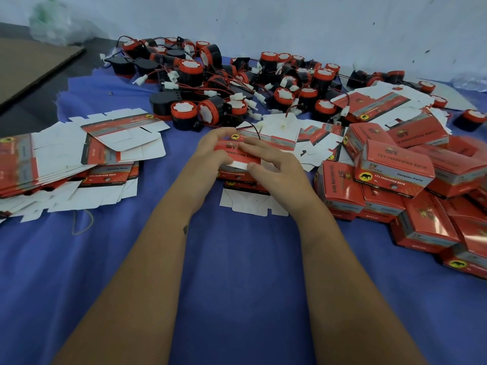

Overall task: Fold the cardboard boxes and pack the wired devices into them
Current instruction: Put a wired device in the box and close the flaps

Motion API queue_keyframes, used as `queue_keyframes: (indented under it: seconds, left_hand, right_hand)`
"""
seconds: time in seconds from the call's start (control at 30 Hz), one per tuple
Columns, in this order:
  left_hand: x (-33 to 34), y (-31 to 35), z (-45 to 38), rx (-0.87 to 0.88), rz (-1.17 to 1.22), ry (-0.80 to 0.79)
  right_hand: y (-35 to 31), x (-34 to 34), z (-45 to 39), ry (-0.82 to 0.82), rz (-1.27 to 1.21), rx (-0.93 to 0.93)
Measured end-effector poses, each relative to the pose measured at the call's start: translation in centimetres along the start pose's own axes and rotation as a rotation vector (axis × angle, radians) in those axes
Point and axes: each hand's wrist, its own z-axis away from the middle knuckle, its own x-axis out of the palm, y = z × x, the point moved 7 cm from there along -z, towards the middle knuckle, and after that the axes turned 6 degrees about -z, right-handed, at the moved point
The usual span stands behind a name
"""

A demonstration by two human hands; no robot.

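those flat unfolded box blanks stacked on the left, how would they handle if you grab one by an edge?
The flat box blanks look like thin printed card, so one would likely sag and flex, not stay rigid. The glossy red print suggests they slide easily; the stack is already fanned out. Probably very light, and the cut flaps could catch on neighbouring sheets.

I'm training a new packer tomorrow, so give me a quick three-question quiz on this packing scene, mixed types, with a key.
1. True or false: the closed boxes are piled on the person's right.
2. What lies along the wall: A) loose wired devices, B) tape rolls, C) bottles?
3. Fill in: both the left hand and the right hand are on one red ____, over the blue cloth.

Key: 1 true; 2 A; 3 box. The flat blanks lie to the left.
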Motion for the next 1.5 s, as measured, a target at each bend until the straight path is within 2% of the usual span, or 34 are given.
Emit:
queue_keyframes:
  seconds: [0.17,0.3,0.43,0.53,0.73,0.83,1.07,1.3,1.4,1.5]
  left_hand:
    - [0.0,-0.2,0.0,-0.029,0.002,-0.027]
    - [-0.3,-0.3,-0.1,0.068,-0.101,-0.052]
    - [-0.4,0.4,0.3,0.181,-0.217,0.073]
    - [-0.5,0.8,0.4,0.212,-0.176,0.136]
    - [-0.6,0.8,0.3,0.186,0.023,0.117]
    - [-0.7,0.8,0.3,0.177,0.054,0.118]
    - [-0.8,0.7,0.2,0.150,0.099,0.119]
    - [-0.4,0.7,0.3,0.177,-0.092,0.111]
    - [0.0,1.5,0.8,0.279,-0.338,0.159]
    - [-0.5,2.3,1.2,0.357,-0.578,0.297]
  right_hand:
    - [0.2,0.0,0.0,-0.025,0.038,-0.011]
    - [-0.1,-0.1,-0.2,0.087,0.139,-0.095]
    - [-0.6,-0.7,-0.3,0.200,0.347,-0.208]
    - [-0.4,-1.0,-0.2,0.237,0.286,-0.189]
    - [0.0,-1.2,-0.3,0.288,0.203,-0.139]
    - [-0.3,-1.6,-0.1,0.314,0.105,-0.171]
    - [-0.7,-2.1,0.0,0.322,0.090,-0.181]
    - [-0.6,-2.0,0.2,0.275,0.032,-0.134]
    - [-0.5,-2.0,0.1,0.282,0.048,-0.125]
    - [-0.1,-1.9,0.0,0.275,0.040,-0.098]
